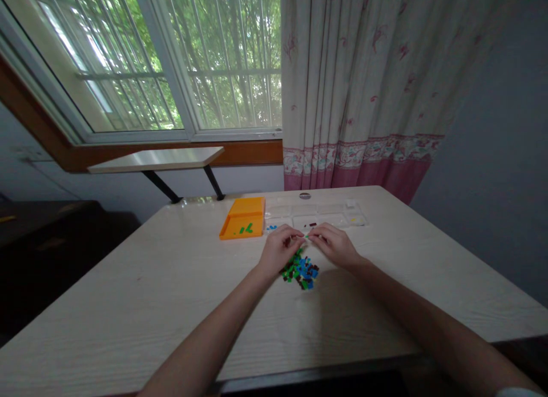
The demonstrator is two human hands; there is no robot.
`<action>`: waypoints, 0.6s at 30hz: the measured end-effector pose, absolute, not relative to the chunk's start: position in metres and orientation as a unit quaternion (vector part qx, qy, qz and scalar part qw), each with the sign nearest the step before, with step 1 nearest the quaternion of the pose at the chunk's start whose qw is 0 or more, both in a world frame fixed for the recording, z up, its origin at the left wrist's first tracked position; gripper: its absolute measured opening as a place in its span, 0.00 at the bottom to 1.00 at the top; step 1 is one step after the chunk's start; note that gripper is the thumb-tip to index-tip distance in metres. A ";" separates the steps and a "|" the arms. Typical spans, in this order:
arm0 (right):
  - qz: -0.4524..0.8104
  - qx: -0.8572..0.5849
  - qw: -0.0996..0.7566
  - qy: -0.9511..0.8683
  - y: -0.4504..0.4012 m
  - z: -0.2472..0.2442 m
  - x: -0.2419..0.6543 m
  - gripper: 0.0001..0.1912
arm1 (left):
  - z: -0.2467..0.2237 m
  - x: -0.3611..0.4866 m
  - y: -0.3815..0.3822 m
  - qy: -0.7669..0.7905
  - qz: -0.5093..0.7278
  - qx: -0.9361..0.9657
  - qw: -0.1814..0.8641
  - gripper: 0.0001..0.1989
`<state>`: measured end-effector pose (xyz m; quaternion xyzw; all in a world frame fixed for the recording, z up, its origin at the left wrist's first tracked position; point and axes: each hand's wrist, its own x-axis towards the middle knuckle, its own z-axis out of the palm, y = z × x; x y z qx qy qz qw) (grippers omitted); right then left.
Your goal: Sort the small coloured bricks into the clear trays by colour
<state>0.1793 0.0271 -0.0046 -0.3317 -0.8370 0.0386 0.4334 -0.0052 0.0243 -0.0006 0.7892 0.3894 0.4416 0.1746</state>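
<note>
My left hand point(279, 249) and my right hand point(334, 246) meet fingertip to fingertip above the middle of the table. Both are closed in a pinch on a small green toy brick point(306, 235), mostly covered by the fingers. Just below them lies a loose pile of small toy bricks point(303, 271) in green, blue and dark brown; my left hand hides its upper left edge. Behind the hands is a clear compartment tray point(291, 219) with a few blue, brown and yellow pieces inside. To its left sits an orange case point(242, 207) holding several green pieces.
The pale wooden table point(171, 300) reaches to the wall and window. A small round silvery object point(305, 196) is near its far edge. A raised white shelf point(158, 159) on black legs stands at the back left. A flowered curtain point(355, 88) hangs behind the table.
</note>
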 end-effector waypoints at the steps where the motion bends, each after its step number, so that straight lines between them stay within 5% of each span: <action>1: 0.038 -0.329 0.434 -0.837 0.027 -0.004 0.179 0.07 | 0.000 -0.005 0.023 0.386 0.441 0.793 0.165 0.08; 18: 0.053 -0.338 0.415 -0.843 0.025 0.000 0.183 0.10 | 0.033 -0.031 0.023 0.391 0.476 0.787 0.027 0.06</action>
